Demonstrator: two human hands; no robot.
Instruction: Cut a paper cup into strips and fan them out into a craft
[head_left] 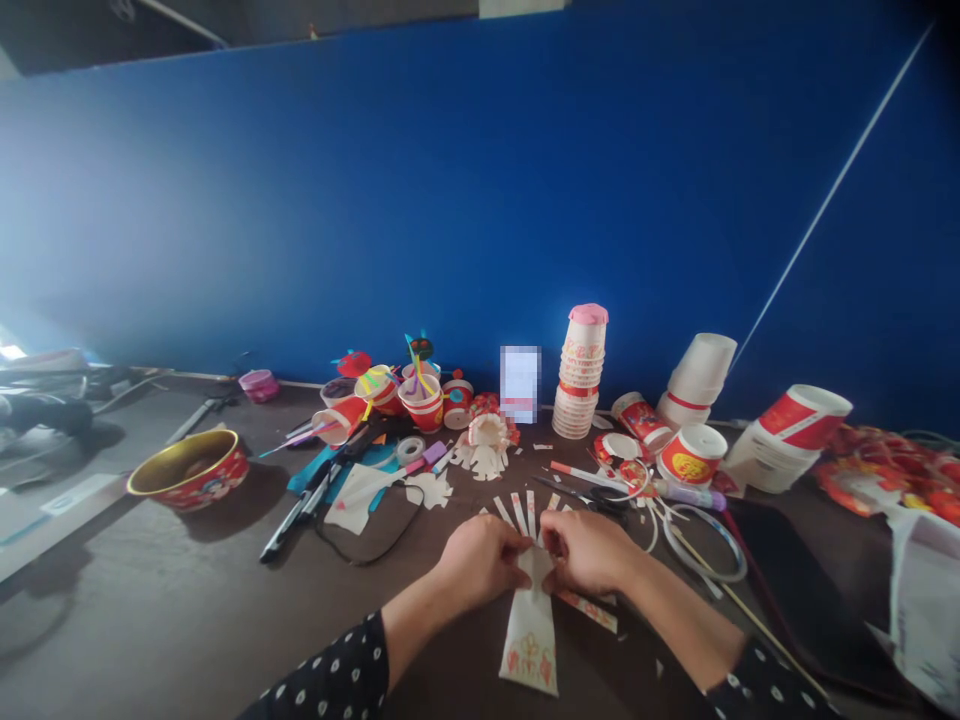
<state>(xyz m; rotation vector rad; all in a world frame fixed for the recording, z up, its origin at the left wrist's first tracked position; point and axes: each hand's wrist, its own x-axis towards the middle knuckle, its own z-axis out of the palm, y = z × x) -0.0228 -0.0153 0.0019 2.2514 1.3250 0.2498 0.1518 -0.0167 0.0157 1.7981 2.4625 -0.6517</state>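
Note:
A flattened white paper piece (531, 640), with an orange-red print at its near end, lies in front of me. It looks like part of a cut paper cup. Narrow strips fan out from its far end. My left hand (484, 560) pinches its left edge, fingers closed. My right hand (589, 552) grips the opposite edge close by, also closed. The fingers hide the place where the strips join the body. Beside my right wrist lies a loose printed paper strip (592, 610). Scissors (581, 495) rest just beyond my right hand.
A tall stack of paper cups (577, 385) stands at the back. More cups (694, 455) are at the right, near a dark flat case (795, 580). Left are a gold-rimmed bowl (191, 480), decorated cups (421, 405), a tape roll (410, 450) and paper scraps. A blue partition (480, 200) rises behind.

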